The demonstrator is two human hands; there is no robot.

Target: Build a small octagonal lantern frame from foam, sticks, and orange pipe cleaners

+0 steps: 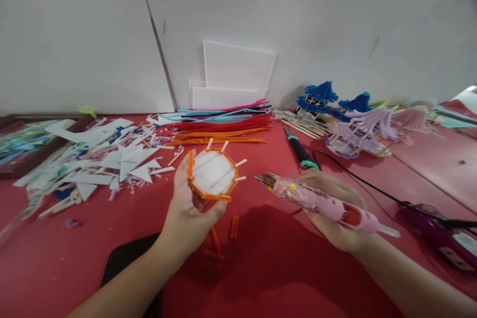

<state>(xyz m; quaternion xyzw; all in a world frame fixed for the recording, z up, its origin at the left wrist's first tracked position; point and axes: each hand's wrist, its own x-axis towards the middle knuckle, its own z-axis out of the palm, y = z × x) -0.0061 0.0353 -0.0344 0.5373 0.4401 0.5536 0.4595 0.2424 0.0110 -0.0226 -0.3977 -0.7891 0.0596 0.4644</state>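
Note:
My left hand (188,208) grips a white foam octagon (213,173) edged with orange strips, with short wooden sticks poking out of its rim. It is held up above the red table (268,268). My right hand (331,208) is wrapped round a pink glue gun (316,200) whose nozzle points left toward the octagon, a short gap away. A clear glue stick sticks out of the gun's back end. Short orange strip pieces (223,238) lie on the table below my left hand.
White foam offcuts (112,159) litter the left. Long red, orange and blue strips (223,126) lie at the back, white boards (234,74) lean on the wall. A black tool with teal bands (300,149), blue and purple tasselled models (354,119), a purple device (439,233) with cable, and a dark pad (126,263).

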